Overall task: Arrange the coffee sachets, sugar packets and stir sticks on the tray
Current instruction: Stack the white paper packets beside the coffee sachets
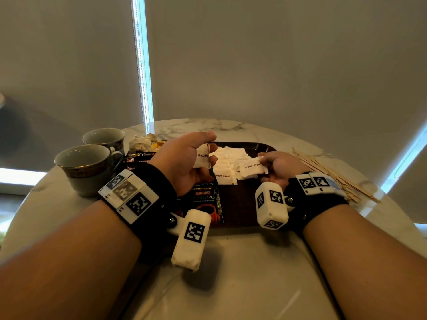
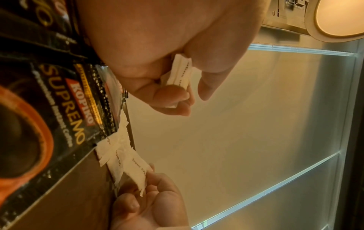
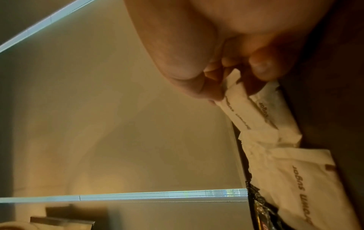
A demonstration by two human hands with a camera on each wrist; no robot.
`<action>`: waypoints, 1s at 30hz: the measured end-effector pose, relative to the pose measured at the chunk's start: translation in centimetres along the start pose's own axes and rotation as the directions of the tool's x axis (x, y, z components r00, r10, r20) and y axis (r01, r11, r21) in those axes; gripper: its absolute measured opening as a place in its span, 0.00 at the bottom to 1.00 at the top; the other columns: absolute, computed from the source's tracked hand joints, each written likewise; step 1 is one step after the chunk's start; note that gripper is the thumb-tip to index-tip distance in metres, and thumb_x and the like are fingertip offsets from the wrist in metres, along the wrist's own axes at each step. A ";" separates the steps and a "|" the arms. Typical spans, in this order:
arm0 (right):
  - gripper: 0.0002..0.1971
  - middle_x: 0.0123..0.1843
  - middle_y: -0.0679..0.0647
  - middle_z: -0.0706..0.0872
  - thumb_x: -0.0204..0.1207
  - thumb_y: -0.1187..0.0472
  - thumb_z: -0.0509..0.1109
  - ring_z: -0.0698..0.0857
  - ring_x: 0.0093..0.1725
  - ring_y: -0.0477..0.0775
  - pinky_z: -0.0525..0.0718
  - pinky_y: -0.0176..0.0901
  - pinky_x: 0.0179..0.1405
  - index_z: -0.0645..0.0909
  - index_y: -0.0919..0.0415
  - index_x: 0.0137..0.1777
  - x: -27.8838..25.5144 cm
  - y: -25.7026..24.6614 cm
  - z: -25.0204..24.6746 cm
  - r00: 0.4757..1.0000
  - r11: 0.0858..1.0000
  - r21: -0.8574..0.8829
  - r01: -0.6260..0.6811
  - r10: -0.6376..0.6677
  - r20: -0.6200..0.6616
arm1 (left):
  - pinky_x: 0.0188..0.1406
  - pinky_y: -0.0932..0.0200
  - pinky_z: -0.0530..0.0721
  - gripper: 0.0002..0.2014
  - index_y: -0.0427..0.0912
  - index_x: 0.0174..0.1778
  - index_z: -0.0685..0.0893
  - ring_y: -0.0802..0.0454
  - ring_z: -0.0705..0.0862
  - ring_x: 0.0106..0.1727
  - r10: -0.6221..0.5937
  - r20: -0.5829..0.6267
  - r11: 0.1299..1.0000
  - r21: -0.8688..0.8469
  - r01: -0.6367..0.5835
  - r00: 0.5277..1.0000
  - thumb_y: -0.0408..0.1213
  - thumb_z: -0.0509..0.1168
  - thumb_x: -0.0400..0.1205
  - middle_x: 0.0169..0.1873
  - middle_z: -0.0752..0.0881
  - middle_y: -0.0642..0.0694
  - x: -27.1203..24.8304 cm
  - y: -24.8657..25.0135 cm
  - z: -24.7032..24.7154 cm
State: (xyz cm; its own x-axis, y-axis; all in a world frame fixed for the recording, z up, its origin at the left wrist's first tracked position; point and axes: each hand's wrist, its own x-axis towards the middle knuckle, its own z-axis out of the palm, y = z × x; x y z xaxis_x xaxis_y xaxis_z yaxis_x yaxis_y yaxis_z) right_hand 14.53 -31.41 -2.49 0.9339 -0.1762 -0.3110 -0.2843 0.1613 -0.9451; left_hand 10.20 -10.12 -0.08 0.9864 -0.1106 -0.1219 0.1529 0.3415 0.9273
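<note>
A dark tray lies on the marble table, with several white brown-sugar packets spread across it and a black Kopiko coffee sachet at its near left. My left hand grips a sugar packet above the tray's left side; the left wrist view shows it pinched between thumb and fingers. My right hand pinches another sugar packet by its end over the tray's right part, and this sugar packet shows in the right wrist view. Wooden stir sticks lie on the table right of the tray.
Two grey teacups stand at the table's left. More dark sachets and crumpled wrappers lie between the cups and the tray. A cable runs over the near table edge.
</note>
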 end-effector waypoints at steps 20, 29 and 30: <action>0.12 0.58 0.61 0.86 0.82 0.74 0.62 0.87 0.41 0.54 0.77 0.36 0.17 0.82 0.57 0.51 -0.3 0.2 0.3 0.999 0.972 -0.234 0.033 -0.037 -0.012 | 0.22 0.63 0.70 0.15 0.40 0.65 0.85 0.54 0.82 0.28 0.006 -0.019 1.000 -0.006 -0.006 1.000 0.41 0.70 0.84 0.43 0.85 0.45 -0.2 0.1 0.2; 0.11 0.54 0.60 0.88 0.82 0.72 0.67 0.89 0.43 0.54 0.80 0.38 0.22 0.83 0.60 0.60 -0.4 0.2 0.3 0.998 0.977 -0.211 0.041 -0.050 -0.039 | 0.23 0.62 0.71 0.11 0.41 0.60 0.86 0.53 0.82 0.29 0.002 -0.012 1.000 0.000 -0.002 1.000 0.40 0.70 0.84 0.43 0.85 0.45 -0.3 0.1 0.1; 0.11 0.55 0.61 0.88 0.81 0.71 0.68 0.89 0.44 0.54 0.80 0.38 0.22 0.83 0.60 0.60 -0.4 0.2 0.4 0.997 0.972 -0.228 0.047 -0.059 -0.048 | 0.23 0.62 0.71 0.11 0.41 0.60 0.86 0.53 0.83 0.29 -0.002 -0.012 1.000 0.001 0.002 1.000 0.40 0.70 0.84 0.43 0.85 0.45 -0.2 0.1 0.1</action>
State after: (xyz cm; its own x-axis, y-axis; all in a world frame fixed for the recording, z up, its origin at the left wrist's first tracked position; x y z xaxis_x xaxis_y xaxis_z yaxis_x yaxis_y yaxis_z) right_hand 14.19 -30.96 -2.51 0.9375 -0.2323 -0.2590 -0.2823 -0.0730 -0.9565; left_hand 9.97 -10.14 0.11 0.9867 -0.1004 -0.1275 0.1545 0.3405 0.9275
